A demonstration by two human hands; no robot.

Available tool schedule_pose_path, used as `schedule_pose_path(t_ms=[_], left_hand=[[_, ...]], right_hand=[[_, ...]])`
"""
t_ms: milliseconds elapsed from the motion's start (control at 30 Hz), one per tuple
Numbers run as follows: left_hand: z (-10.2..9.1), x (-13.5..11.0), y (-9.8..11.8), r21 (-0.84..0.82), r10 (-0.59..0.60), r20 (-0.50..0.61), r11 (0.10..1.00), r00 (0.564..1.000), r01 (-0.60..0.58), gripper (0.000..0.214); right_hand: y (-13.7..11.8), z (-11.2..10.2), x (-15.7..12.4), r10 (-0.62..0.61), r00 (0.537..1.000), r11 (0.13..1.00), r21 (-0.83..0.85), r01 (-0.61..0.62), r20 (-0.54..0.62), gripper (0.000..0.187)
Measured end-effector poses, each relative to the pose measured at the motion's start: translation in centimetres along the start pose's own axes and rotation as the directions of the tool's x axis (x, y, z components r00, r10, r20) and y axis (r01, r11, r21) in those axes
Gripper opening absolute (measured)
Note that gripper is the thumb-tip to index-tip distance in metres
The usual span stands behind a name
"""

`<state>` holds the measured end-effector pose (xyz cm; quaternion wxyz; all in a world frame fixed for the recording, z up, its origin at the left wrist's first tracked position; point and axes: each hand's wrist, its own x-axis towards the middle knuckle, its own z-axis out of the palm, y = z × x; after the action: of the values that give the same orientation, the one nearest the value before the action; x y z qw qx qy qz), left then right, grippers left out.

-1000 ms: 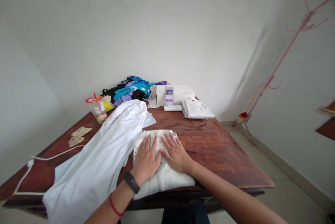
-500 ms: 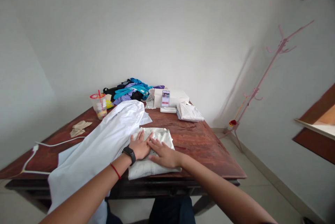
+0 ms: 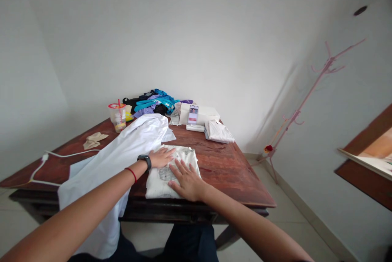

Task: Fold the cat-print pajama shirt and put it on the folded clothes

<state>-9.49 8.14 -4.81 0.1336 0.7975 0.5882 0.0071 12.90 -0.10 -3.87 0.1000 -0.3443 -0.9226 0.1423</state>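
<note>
A folded white garment with a grey print [image 3: 167, 174] lies near the front edge of the wooden table [image 3: 226, 168]. My left hand [image 3: 161, 158], with a black watch at the wrist, rests flat on its left upper part. Flat on its right side lies my right hand [image 3: 188, 182], fingers spread. Neither hand grips anything. Just left of the folded garment, a larger white cloth garment [image 3: 122, 160] stretches across the table and hangs over the front edge, partly behind my left forearm.
At the back are a heap of clothes [image 3: 156, 103], a white box [image 3: 205, 114], a propped phone [image 3: 193, 114] and a folded white garment [image 3: 219, 131]. On the left stand a plastic cup with a straw [image 3: 118, 118], a beige cloth [image 3: 94, 140] and a white cable [image 3: 38, 168]. A pink coat rack [image 3: 309, 94] leans right.
My hands have moved apart on the folded garment, the left one leftward, the right one lower, uncovering the grey print. The garment's outline looks neater and narrower. The view has shifted slightly.
</note>
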Motion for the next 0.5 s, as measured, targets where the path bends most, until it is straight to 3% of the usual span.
schedule_pose_path(t_ms=[33,100,200,267,300,367,433,500], left_hand=[[-0.1,0.1,0.1,0.007,-0.002,-0.018,1.0,1.0,0.003,0.061],[-0.1,-0.3,0.7,0.025,0.01,-0.071,1.0,0.997,-0.008,0.059],[0.2,-2.2,2.2,0.037,0.103,-0.177,0.995,0.979,-0.097,0.056],[0.8,-4.1,3.2,0.004,0.257,-0.214,0.965,0.942,-0.263,0.053],[1.1,-5.0,3.6,-0.018,0.34,-0.21,0.936,0.917,-0.351,0.053],[1.9,-6.4,4.2,-0.056,0.444,-0.187,0.886,0.876,-0.46,0.054],[2.4,-7.1,4.4,-0.07,0.456,-0.165,0.879,0.874,-0.472,0.056],[2.6,-7.4,4.5,-0.095,0.439,-0.167,0.884,0.883,-0.457,0.055]], right_hand=[[-0.8,0.2,-0.9,-0.027,0.999,1.0,0.0,0.027,-0.035,0.067],[-2.1,1.7,-3.0,-0.19,0.978,0.98,0.043,0.194,-0.092,0.058],[-2.9,6.1,-5.7,-0.398,0.904,0.838,0.339,0.427,-0.156,0.038],[-2.7,9.0,-6.7,-0.187,0.966,0.721,0.643,0.26,-0.18,0.035],[-2.5,9.9,-6.9,0.002,0.991,0.597,0.795,0.106,-0.134,0.041],[-2.2,10.6,-6.9,0.29,0.955,0.188,0.974,-0.127,0.068,0.052],[-2.4,9.9,-6.4,0.378,0.899,-0.176,0.97,-0.167,0.223,0.055],[-2.8,8.8,-5.9,0.375,0.886,-0.354,0.926,-0.135,0.272,0.053]])
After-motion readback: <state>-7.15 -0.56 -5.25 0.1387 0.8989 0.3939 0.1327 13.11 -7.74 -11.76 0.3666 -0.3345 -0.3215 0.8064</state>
